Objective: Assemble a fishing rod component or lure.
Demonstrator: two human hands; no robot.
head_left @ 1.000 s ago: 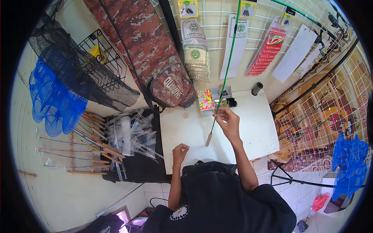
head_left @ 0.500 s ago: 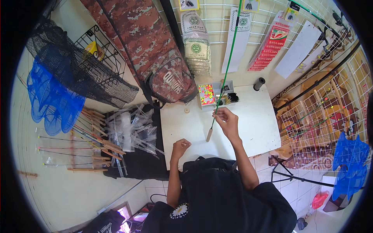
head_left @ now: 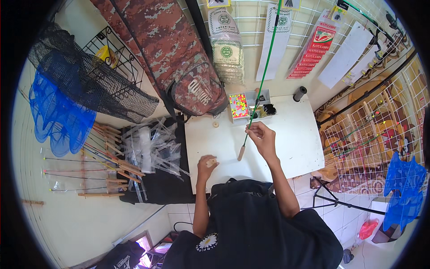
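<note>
My right hand (head_left: 262,136) pinches a thin green fishing rod (head_left: 268,60) just above its lower end, fingertips closed round the shaft. The rod slants from a short light-brown handle (head_left: 241,153) over the white table (head_left: 286,148) up past the top edge of the view. My left hand (head_left: 207,167) hovers by the table's near left part, apart from the rod. Its fingers are loosely curved, with a gap between thumb and fingertips, and I make out nothing held there.
Behind the rod is a grey divided box (head_left: 264,95) with bright multicoloured small pieces (head_left: 238,105). A dark cylinder (head_left: 299,93) stands at the back right, a small round ring (head_left: 216,124) lies left. A camouflage bag (head_left: 197,89) leans over the back edge; clear plastic sleeves (head_left: 145,150) lie left.
My left hand's fingers have parted from a near pinch, and the hand has turned slightly. My right hand keeps its grip, and the rod has hardly shifted.
</note>
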